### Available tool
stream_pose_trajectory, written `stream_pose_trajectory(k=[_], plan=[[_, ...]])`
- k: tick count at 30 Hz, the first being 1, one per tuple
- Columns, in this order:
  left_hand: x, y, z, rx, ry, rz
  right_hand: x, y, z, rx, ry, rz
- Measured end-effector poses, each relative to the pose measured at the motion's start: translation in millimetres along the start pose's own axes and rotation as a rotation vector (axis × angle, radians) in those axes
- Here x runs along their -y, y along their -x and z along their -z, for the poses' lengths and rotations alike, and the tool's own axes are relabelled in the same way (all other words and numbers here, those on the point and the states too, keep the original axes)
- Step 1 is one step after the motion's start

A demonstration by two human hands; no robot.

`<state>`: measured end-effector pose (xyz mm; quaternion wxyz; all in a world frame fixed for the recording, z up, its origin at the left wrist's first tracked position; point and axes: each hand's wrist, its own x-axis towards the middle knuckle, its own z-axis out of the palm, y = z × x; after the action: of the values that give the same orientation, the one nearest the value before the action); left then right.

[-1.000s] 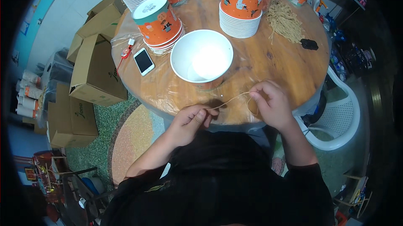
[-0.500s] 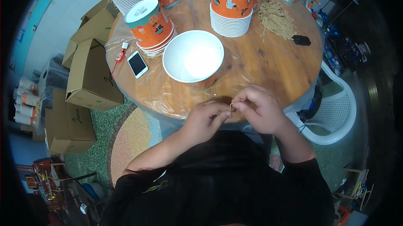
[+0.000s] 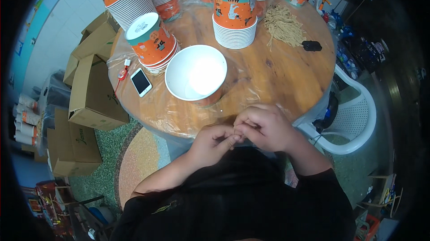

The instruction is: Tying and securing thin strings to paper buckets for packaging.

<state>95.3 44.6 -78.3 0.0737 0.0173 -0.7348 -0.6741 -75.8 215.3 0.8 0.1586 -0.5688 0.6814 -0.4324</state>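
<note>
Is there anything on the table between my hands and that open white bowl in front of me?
Nothing visible. The left hand and right hand are pressed together at the near table edge, and only bare plastic-covered tabletop lies between them and the white bowl. The phone sits off to the left.

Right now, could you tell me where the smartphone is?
The smartphone lies on the table's left side, between the red cable and the open white bowl.

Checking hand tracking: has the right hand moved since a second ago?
Yes. The right hand has come in leftward along the table edge and now meets the left hand, below the white bowl.
</note>
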Motion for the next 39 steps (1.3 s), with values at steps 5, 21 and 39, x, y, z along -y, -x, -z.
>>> stream_pose_trajectory(k=[5, 21, 39], plan=[[2.6, 9.4, 11.2, -0.047, 0.161, 0.178, -18.3, 1.6, 8.8, -0.129, 0.076, 0.048], [-0.2, 16.9, 28.3, -0.286, -0.502, 0.030, -61.7, -10.3, 1.5, -0.300, 0.289, -0.014], [8.7, 14.2, 31.5, -0.274, 0.021, 0.286, -39.5, -0.7, -66.9, -0.089, -0.081, -0.021]])
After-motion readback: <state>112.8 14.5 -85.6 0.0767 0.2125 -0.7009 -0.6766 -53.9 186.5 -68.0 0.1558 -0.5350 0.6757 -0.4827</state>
